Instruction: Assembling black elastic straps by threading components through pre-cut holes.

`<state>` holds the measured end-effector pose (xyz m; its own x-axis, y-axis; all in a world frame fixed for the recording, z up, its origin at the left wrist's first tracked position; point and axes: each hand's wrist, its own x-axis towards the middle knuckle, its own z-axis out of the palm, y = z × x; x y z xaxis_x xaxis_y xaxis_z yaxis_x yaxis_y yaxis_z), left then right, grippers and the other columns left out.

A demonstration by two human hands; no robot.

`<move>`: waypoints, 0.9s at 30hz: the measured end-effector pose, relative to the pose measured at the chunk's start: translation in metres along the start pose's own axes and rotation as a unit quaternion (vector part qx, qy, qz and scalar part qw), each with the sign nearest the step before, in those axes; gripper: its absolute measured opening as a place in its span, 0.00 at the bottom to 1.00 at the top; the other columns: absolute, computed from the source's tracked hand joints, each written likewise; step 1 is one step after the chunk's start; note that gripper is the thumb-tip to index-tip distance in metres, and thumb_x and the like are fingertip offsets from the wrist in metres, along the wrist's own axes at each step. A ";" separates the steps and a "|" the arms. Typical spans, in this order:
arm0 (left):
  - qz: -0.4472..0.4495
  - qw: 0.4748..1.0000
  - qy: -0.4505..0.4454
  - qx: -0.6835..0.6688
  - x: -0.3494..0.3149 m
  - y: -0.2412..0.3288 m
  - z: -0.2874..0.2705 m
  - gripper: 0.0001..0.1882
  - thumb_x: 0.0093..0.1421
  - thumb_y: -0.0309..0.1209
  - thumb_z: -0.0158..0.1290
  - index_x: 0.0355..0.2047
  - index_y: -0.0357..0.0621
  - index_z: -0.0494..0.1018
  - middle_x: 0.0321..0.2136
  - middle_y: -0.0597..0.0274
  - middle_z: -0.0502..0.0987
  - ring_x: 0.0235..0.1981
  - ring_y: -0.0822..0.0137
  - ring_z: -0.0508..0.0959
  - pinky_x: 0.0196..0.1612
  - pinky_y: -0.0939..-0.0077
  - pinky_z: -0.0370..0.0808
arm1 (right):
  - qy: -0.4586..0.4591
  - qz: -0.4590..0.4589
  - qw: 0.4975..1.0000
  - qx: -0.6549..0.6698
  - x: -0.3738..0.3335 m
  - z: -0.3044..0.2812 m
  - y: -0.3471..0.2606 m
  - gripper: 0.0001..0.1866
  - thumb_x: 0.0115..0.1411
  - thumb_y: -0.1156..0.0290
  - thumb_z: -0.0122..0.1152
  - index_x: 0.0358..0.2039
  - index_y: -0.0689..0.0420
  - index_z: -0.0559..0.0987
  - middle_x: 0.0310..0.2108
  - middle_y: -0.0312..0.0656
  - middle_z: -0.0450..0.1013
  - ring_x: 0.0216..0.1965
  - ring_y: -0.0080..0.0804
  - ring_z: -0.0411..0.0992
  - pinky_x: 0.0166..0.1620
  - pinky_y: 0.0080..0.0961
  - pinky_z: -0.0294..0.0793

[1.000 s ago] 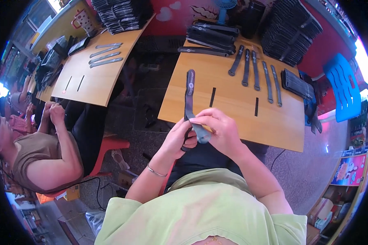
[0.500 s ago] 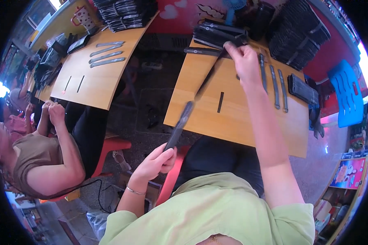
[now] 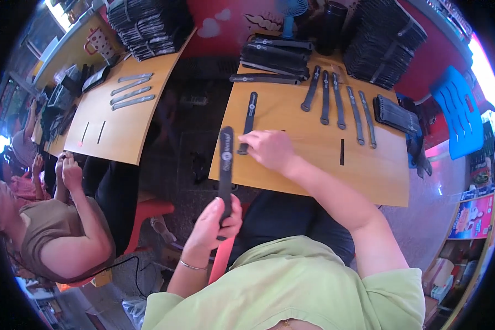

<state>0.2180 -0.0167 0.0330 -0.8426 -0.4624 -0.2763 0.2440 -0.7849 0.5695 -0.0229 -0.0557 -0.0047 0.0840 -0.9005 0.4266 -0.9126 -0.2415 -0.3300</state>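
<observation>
My left hand (image 3: 213,223) is closed around the lower part of a flat black strap (image 3: 226,159), held upright off the table's left front corner. The strap has a rounded tip and pale printing. My right hand (image 3: 272,149) reaches over the left part of the table. Its fingertips pinch the lower end of another black strap (image 3: 251,118) that lies on the wood. Farther right, several similar straps (image 3: 325,99) are laid out side by side, each with a ring-like end toward me.
The wooden table (image 3: 297,181) has a dark slot (image 3: 342,152). At its back are piled straps (image 3: 275,58), a tall bundled black stack (image 3: 385,47), a dark cylinder (image 3: 331,27) and a small fan (image 3: 290,14). A seated co-worker (image 3: 66,231) is at the left table (image 3: 93,148).
My right hand has come from the back pile toward the table's left side, where a strap now lies under its fingers. My left hand's strap is more upright. The head view has shifted.
</observation>
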 end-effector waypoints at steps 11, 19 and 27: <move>-0.104 0.987 -0.120 0.028 0.046 -0.042 0.027 0.25 0.69 0.51 0.28 0.37 0.42 0.64 0.16 0.73 0.55 0.13 0.80 0.52 0.16 0.86 0.49 | -0.060 -0.002 0.995 -0.077 0.040 0.010 0.038 0.10 0.57 0.64 0.57 0.39 0.48 0.80 0.37 0.35 0.74 0.31 0.36 0.77 0.32 0.32 0.77; 0.003 0.993 -0.043 0.112 0.058 -0.049 0.019 0.23 0.69 0.50 0.33 0.35 0.42 0.65 0.15 0.75 0.54 0.13 0.80 0.52 0.17 0.86 0.49 | -0.006 0.061 0.992 -0.109 0.056 -0.013 0.065 0.12 0.58 0.62 0.57 0.40 0.48 0.81 0.35 0.39 0.75 0.34 0.37 0.77 0.34 0.34 0.77; 0.345 0.722 0.180 0.572 0.106 -0.011 0.010 0.13 0.64 0.34 0.48 0.28 0.36 0.65 0.16 0.55 0.69 0.17 0.62 0.71 0.22 0.66 0.64 | 0.214 0.234 0.930 0.187 -0.063 -0.140 0.066 0.13 0.63 0.65 0.51 0.40 0.57 0.79 0.32 0.45 0.78 0.35 0.33 0.77 0.35 0.26 0.72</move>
<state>0.1214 -0.0524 0.0056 -0.4809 -0.8194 0.3120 -0.1831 0.4419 0.8782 -0.1445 0.0354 0.0642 -0.5276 -0.7317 0.4316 -0.5988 -0.0400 -0.7999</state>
